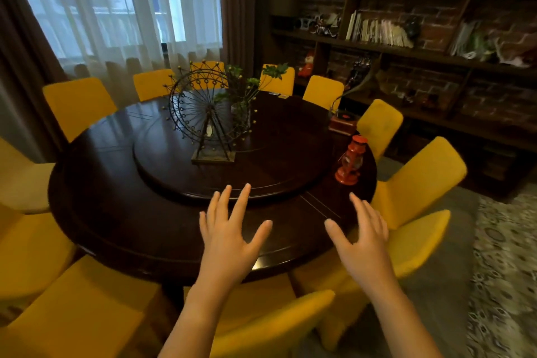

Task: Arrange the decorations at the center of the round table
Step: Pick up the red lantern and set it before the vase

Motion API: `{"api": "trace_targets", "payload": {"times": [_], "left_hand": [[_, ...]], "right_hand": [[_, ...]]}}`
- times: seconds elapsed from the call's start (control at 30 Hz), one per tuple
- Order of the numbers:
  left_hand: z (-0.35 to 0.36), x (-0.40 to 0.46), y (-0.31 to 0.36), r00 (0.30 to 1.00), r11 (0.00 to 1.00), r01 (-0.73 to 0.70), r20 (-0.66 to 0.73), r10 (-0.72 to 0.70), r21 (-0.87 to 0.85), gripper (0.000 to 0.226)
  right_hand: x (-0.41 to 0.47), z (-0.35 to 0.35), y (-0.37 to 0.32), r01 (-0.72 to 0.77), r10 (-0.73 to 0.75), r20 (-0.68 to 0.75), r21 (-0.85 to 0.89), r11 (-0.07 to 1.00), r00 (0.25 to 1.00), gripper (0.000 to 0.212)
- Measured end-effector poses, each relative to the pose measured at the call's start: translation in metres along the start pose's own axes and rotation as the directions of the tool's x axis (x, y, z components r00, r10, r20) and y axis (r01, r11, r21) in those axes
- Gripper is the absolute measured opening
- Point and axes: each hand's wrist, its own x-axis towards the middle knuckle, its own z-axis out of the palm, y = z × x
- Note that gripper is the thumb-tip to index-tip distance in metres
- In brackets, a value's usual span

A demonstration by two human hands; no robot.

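Fingers (241, 197) spread empty; vase (241, 113) holds green branches (255, 78).

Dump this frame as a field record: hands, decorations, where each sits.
left hand: open, fingers spread, above the table's near edge, holding nothing
right hand: open, empty, above the near right edge
ferris wheel model: upright on the raised centre disc
vase of green stems: on the disc, just behind the wheel
red lantern: upright on the outer table ring, right side
gramophone model: outer ring, beyond the lantern
yellow chairs: around the round table
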Motion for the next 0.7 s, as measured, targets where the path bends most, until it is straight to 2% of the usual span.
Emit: {"api": "trace_targets", "payload": {"times": [0.1, 0.27, 0.43, 0.57, 0.7], "left_hand": [[0.014, 0.012, 0.026, 0.999, 0.991, 0.041, 0.037, -0.037, -0.126, 0.067], [0.066, 0.04, 0.08, 0.998, 0.987, -0.055, -0.012, 0.058, 0.148, 0.081], [0.146, 0.064, 0.152, 0.989, 0.963, -0.133, -0.026, 0.143, 0.234, 0.081], [0.21, 0.071, 0.2, 0.997, 0.981, -0.02, -0.063, 0.033, 0.192, 0.075], [0.256, 0.08, 0.226, 0.981, 0.98, 0.175, -0.106, -0.164, 0.097, 0.072]], "right_hand": [[0.01, -0.029, 0.015, 0.011, -0.009, -0.047, 0.046, 0.999, 0.999, 0.077], [0.046, -0.074, 0.053, 0.032, -0.037, -0.058, -0.092, 0.995, 0.998, 0.08], [0.099, -0.136, 0.115, 0.074, -0.087, -0.064, -0.181, 0.981, 0.994, 0.079], [0.137, -0.188, 0.174, 0.1, -0.1, 0.008, -0.207, 0.973, 0.995, 0.077], [0.167, -0.229, 0.224, 0.072, -0.061, 0.134, -0.081, 0.994, 0.989, 0.071]]}}
